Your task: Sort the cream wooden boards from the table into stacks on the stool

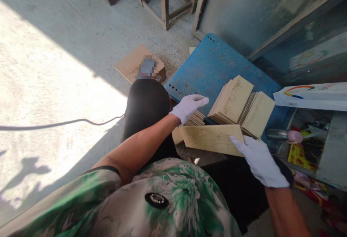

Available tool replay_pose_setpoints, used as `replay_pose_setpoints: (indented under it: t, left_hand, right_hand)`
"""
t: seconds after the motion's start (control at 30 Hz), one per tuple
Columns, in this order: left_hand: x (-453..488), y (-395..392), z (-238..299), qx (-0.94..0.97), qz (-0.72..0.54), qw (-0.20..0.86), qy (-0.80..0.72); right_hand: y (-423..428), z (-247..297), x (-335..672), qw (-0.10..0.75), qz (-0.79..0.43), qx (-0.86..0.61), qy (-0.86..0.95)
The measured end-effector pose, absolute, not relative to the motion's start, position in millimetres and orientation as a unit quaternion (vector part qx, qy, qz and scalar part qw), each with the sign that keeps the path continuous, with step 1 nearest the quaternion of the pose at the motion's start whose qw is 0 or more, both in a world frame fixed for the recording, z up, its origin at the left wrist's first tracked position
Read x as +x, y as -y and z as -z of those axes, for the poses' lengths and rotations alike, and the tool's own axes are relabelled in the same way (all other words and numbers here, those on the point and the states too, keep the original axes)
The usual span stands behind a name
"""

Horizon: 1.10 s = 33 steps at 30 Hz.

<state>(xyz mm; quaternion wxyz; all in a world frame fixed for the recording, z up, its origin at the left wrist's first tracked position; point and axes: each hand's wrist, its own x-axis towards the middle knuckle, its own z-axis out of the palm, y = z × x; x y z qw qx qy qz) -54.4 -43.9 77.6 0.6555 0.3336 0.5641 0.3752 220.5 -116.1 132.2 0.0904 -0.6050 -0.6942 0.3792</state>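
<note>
White gloves cover both my hands. In my right hand (256, 161) is the right end of a flat, pale wooden board (211, 137), with the thumb on its near face. The board is tilted above my lap. My left hand (189, 106) hovers beyond the board's left end, fingers stretched out and nothing seen in them. Just beyond the held board, stacks of similar wooden boards (233, 99) lean on edge on a blue plastic stool or low table (208, 67). More thin boards (196, 118) sit below my left hand, partly hidden.
A cardboard box (135, 61) with a blurred item on top stands past my left knee. Wooden stool legs (164, 1) are at the back. Framed glass panels (244, 12) lean at right. A bottle (279, 134) and colourful packets (300, 157) lie at right; a cable (54, 125) crosses the floor.
</note>
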Motion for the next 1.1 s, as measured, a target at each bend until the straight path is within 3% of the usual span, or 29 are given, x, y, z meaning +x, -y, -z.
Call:
replay_pose_setpoints:
  t: [0.23, 0.33, 0.67, 1.1]
  left_hand:
    - [-55, 47, -83, 0.384, -0.347, 0.632, -0.577]
    - [-54, 46, -84, 0.383, -0.344, 0.638, -0.572]
    - [-50, 45, -83, 0.361, -0.337, 0.648, -0.579]
    - [-39, 46, -68, 0.393, -0.286, 0.623, -0.613]
  right_hand:
    - [136, -44, 122, -0.148, -0.383, -0.536, 0.738]
    - [145, -17, 99, -0.208, -0.381, -0.525, 0.733]
    - [152, 46, 72, -0.204, -0.449, -0.499, 0.713]
    - [163, 80, 68, -0.221, -0.427, -0.492, 0.726]
